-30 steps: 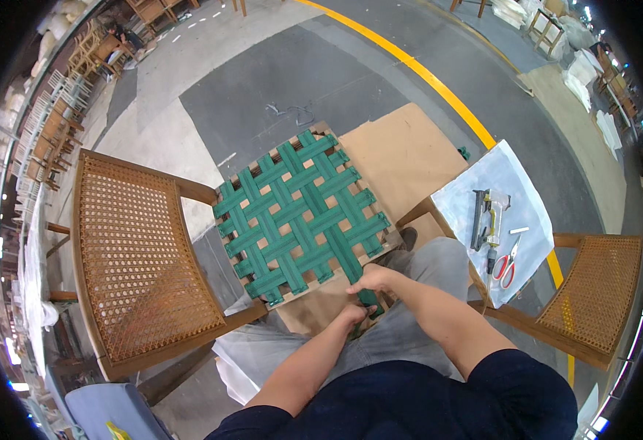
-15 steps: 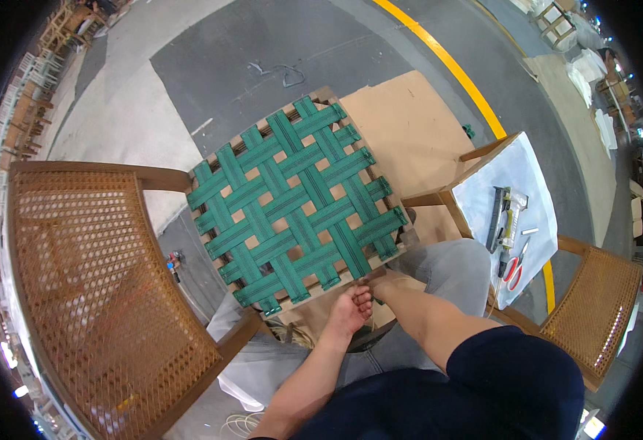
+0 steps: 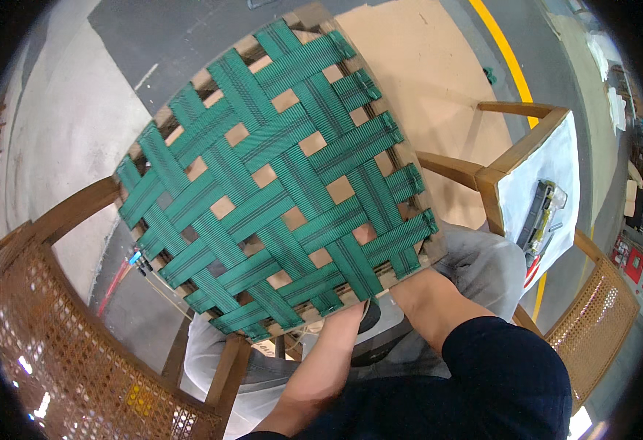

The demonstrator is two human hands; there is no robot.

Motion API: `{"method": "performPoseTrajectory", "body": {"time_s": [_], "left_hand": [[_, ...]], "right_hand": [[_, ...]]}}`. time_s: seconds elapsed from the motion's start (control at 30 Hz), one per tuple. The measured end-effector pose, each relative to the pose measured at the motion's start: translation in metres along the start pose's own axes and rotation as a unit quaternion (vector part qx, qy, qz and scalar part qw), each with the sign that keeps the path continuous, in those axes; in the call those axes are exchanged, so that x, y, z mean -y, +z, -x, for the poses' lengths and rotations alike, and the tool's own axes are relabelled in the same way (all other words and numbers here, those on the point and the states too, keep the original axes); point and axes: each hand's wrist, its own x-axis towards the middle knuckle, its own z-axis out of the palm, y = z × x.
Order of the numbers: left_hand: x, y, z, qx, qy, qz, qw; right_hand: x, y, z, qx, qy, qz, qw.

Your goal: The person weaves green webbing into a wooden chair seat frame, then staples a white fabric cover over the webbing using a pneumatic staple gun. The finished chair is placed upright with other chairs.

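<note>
Green woven webbing [image 3: 292,183] covers a square wooden seat frame [image 3: 428,253], its strap ends folded over the edges. The frame belongs to the chair with the cane back [image 3: 72,323] on my left. It stands tilted up toward me. My left forearm [image 3: 318,370] and my right forearm [image 3: 442,304] reach in below the near edge of the seat. Both hands are hidden behind or beneath it, so I cannot see what their fingers touch or hold.
At right, a second chair [image 3: 490,187] bears a white cover with a staple gun [image 3: 545,216] and red-handled scissors [image 3: 532,270] on it. Its cane back [image 3: 600,315] lies toward me. Brown cardboard [image 3: 417,66] lies on the floor ahead, beside a yellow line [image 3: 503,44].
The webbed seat has come up closer and tilted, filling more of the view. My hands, both at its near edge before, have slipped under it out of sight.
</note>
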Motion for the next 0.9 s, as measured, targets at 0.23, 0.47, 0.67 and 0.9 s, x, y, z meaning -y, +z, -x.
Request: {"method": "performPoseTrajectory", "body": {"time_s": [0.23, 0.47, 0.67, 0.9], "left_hand": [[-0.011, 0.006, -0.013, 0.03, 0.015, -0.034, 0.999], [-0.013, 0.011, -0.017, 0.066, 0.032, -0.09, 0.993], [-0.007, 0.015, -0.025, 0.12, 0.059, -0.193, 0.972], [0.001, 0.031, -0.034, 0.16, 0.092, -0.286, 0.94]], "right_hand": [[0.002, -0.017, -0.009, 0.02, -0.024, 0.026, 0.999], [-0.005, -0.022, -0.002, 0.018, -0.032, 0.048, 0.998], [-0.029, -0.018, 0.036, 0.017, -0.035, 0.087, 0.995], [-0.093, -0.027, 0.138, 0.101, -0.212, 0.082, 0.968]]}}
